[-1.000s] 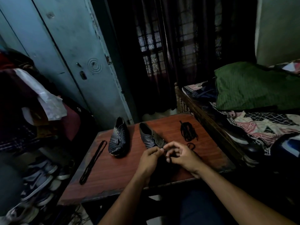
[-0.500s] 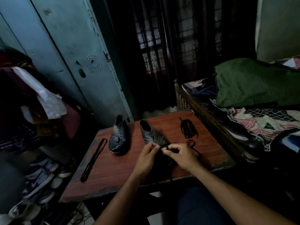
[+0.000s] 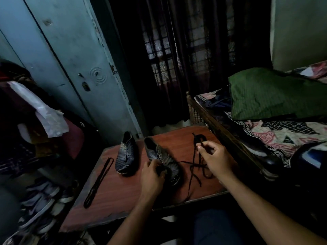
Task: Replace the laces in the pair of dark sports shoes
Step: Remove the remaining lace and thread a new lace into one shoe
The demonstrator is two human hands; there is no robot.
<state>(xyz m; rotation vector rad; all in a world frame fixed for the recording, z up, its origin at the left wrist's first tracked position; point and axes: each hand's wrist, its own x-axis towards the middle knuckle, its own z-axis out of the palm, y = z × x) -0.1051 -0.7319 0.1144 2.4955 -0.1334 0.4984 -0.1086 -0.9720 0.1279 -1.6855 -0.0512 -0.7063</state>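
Note:
Two dark sports shoes lie on a reddish wooden table (image 3: 123,200). The left shoe (image 3: 126,152) stands apart with no hand on it. My left hand (image 3: 153,175) grips the toe end of the right shoe (image 3: 161,154). My right hand (image 3: 215,159) is raised to the right of that shoe and pinches a black lace (image 3: 193,167), which runs taut from the shoe's eyelets to my fingers. Its loose end trails over the table. A bundled black lace (image 3: 199,137) lies behind my right hand. Another folded lace (image 3: 99,181) lies at the table's left side.
A blue metal door (image 3: 70,68) and a dark curtained window stand behind the table. A bed with a wooden rail (image 3: 221,131) and a green pillow (image 3: 274,92) borders the right. Clothes and a shoe rack (image 3: 39,200) crowd the left.
My right hand has pulled away from the shoe up and to the right, drawing the black lace out through the eyelets. My left hand stays on the shoe's toe end.

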